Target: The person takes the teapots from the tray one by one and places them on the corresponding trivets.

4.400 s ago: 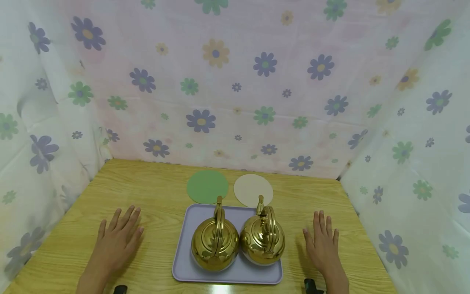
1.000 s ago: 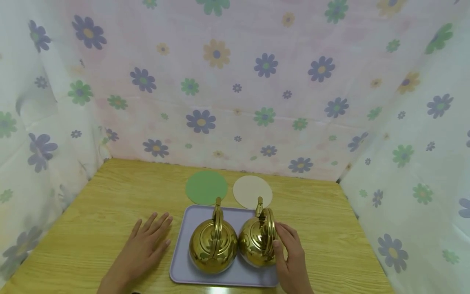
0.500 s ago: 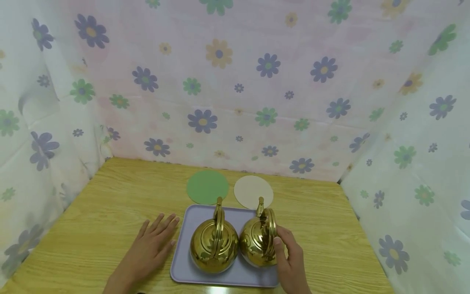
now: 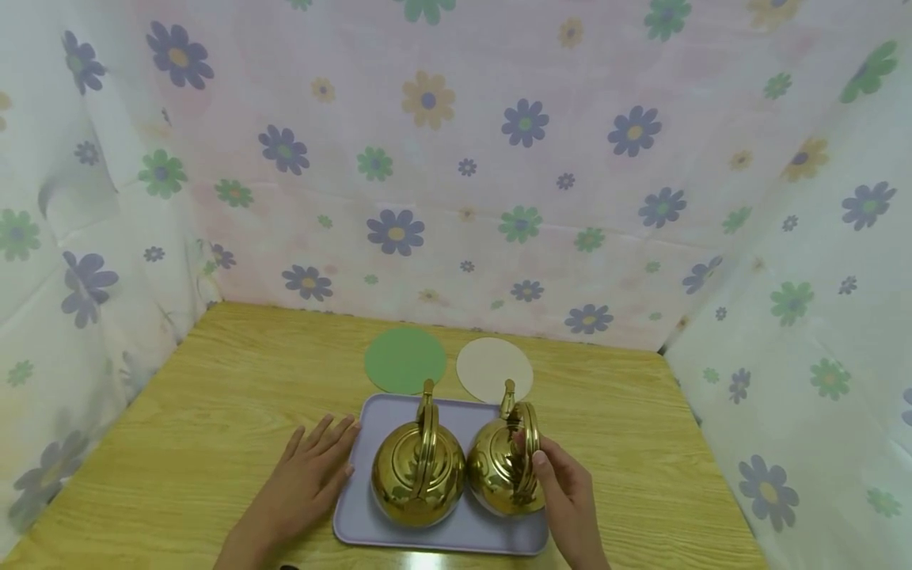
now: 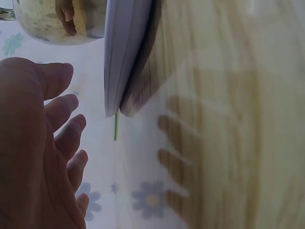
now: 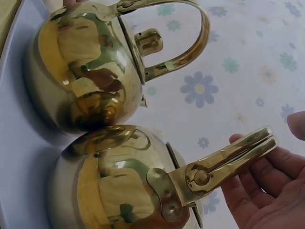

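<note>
Two shiny gold kettles stand upright side by side on a lilac tray (image 4: 442,541). My right hand (image 4: 573,495) is at the right kettle (image 4: 492,473), its fingers (image 6: 267,179) passed under the raised handle (image 6: 228,160). The thumb (image 6: 296,125) stands apart from that handle in the right wrist view. The left kettle (image 4: 413,495) has its handle up too, with no hand on it. My left hand (image 4: 302,483) is at the tray's left side, fingers extended and fingertips right at the rim. In the left wrist view, the left palm faces the tray's edge (image 5: 121,52).
Behind the tray lie a flat green disc (image 4: 404,360) and a cream disc (image 4: 494,368). The kettle spouts point toward them. A flowered cloth (image 4: 456,198) hangs at the back and both sides of the wooden table (image 4: 249,372).
From resting on the table at both sides, my hands have moved inward. The right fingers have passed under the right kettle's handle; the left hand has come up to the tray. The kettles stay put.
</note>
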The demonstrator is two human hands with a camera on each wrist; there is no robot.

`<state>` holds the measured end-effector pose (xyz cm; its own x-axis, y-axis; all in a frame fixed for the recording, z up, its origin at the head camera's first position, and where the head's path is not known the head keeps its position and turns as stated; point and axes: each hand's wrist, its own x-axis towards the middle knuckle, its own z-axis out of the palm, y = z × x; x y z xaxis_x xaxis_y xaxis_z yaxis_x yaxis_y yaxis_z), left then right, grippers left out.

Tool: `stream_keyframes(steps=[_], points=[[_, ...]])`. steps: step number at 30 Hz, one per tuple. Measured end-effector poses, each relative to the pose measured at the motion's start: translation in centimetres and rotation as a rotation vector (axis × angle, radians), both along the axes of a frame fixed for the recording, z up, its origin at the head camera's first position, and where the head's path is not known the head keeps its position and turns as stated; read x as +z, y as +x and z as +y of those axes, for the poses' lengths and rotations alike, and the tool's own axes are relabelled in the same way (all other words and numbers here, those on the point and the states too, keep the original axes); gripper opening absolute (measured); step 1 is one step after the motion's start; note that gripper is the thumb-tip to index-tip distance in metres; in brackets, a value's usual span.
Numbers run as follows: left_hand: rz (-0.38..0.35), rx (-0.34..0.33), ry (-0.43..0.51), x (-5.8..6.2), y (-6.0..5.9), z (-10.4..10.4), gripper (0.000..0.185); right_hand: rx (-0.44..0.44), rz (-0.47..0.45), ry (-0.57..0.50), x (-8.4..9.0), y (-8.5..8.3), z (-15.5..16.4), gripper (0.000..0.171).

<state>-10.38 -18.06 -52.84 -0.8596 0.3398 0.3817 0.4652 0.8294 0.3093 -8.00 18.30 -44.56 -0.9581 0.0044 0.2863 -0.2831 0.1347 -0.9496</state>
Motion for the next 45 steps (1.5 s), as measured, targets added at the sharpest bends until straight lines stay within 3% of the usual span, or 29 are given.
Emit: stream_keyframes(steps=[14, 26, 45], points=[[-0.062, 0.015, 0.098, -0.7, -0.4, 0.8, 0.057, -0.015, -0.17, -0.086, 0.6, -0.1, 0.2, 0.038], [-0.173, -0.022, 0.197, -1.8, -0.7, 0.7, 0.055, -0.074, -0.196, -0.103, 0.5, -0.6, 0.0, 0.029], [-0.148, -0.047, 0.208, -2.4, -1.0, 0.6, 0.05, -0.077, -0.16, -0.136, 0.3, -1.0, -0.5, 0.027]])
